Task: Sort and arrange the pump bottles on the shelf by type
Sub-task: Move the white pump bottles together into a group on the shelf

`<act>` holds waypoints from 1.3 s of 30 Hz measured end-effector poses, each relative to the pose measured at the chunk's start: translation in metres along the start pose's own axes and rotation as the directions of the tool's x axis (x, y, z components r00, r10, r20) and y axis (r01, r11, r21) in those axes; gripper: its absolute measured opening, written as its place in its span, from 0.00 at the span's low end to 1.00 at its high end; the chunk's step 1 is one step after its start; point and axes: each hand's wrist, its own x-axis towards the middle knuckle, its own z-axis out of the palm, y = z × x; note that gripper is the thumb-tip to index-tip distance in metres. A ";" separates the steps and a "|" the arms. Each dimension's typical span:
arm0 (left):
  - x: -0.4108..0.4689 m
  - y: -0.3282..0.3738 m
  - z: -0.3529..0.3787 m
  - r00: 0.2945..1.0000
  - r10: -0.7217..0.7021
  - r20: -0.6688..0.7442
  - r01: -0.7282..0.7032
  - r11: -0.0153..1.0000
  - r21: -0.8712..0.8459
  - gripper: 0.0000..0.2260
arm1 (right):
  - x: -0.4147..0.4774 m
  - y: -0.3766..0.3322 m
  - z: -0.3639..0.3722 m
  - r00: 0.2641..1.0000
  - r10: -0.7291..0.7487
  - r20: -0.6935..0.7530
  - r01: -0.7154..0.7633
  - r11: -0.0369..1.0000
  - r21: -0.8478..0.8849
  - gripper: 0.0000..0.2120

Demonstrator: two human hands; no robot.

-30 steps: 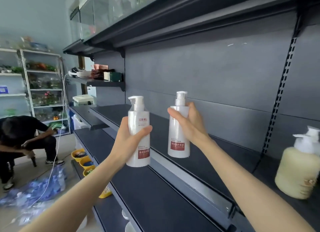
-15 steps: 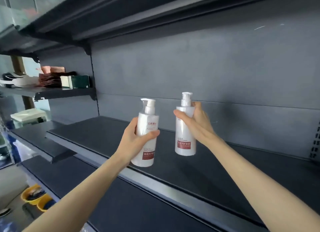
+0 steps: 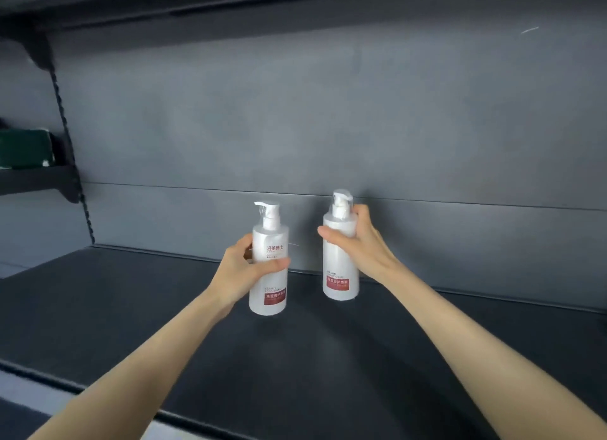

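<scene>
We find the placing step in hand: two matching bottles are being set side by side on the shelf (image 3: 131, 308), close to the back panel (image 3: 295, 127).

The left grip (image 3: 241, 268) is clamped round the middle of the left bottle (image 3: 267, 295), with the thumb across its front. The right grip (image 3: 359, 242) is clamped round the shoulder of the right bottle (image 3: 340, 275), just below the pump. Both bottles stand upright and apart, with a clear gap between them. The right bottle sits nearer the back panel. We cannot tell whether either base touches the shelf.

Both bottles are white cylinders, each with a white pump head and a red label band low on the body. Print and labels match, so we judge them to be one type. The walls look smooth and rigid.

In our judgement, the next move calls for lowering each bottle until its base seats flat. The pair should then be brought in line and the fingers released without tipping the tall bodies.

A green box (image 3: 24, 148) lies on a side shelf at far left, well apart from the work.
</scene>
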 end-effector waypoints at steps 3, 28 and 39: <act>0.034 -0.015 -0.011 0.999 -0.025 0.048 0.024 0.999 0.036 0.22 | 0.028 0.013 0.013 0.999 0.024 0.024 -0.023 0.999 -0.034 0.28; 0.130 -0.068 -0.036 0.967 0.068 0.246 -0.081 0.996 0.043 0.19 | 0.065 0.033 0.076 0.985 0.087 -0.148 -0.126 0.952 -0.278 0.22; 0.124 -0.065 -0.024 0.960 0.094 0.264 -0.126 0.987 0.104 0.22 | 0.056 0.022 0.070 0.980 0.122 -0.156 -0.172 0.913 -0.371 0.28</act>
